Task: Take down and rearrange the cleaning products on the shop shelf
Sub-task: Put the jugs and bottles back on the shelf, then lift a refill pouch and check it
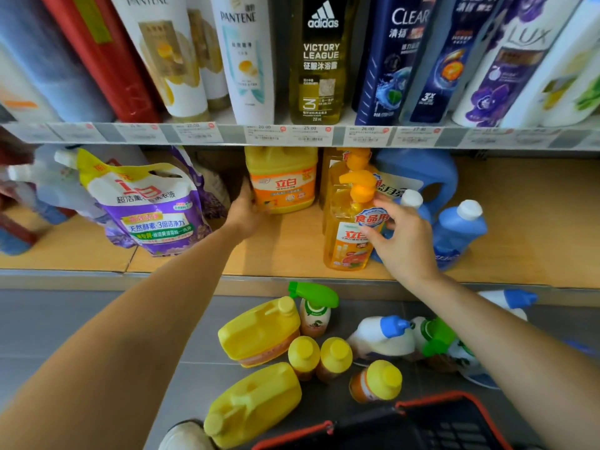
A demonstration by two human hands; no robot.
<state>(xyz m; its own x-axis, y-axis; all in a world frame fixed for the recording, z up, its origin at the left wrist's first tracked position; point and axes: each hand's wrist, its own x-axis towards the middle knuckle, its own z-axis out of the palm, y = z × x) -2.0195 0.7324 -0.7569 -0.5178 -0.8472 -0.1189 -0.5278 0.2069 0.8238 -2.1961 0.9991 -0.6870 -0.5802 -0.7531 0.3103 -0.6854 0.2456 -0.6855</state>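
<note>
On the wooden lower shelf (pixel 292 251), my left hand (pixel 244 212) grips the left side of a yellow detergent jug (pixel 281 180) standing far back. My right hand (pixel 397 232) is closed around the front orange pump bottle (pixel 345 232), with more pump bottles lined up behind it. Blue bottles with white caps (pixel 459 228) stand to the right of that hand. A purple-and-white refill pouch (pixel 152 209) leans at the left of the shelf.
On the grey floor below lie two yellow jugs (pixel 259 331), several small yellow-capped bottles (pixel 334 357), green-trigger sprays (pixel 313 306) and blue-capped white bottles (pixel 383 336). A black basket with red rim (pixel 422 423) sits at the bottom. Shampoo bottles (pixel 246 60) fill the upper shelf.
</note>
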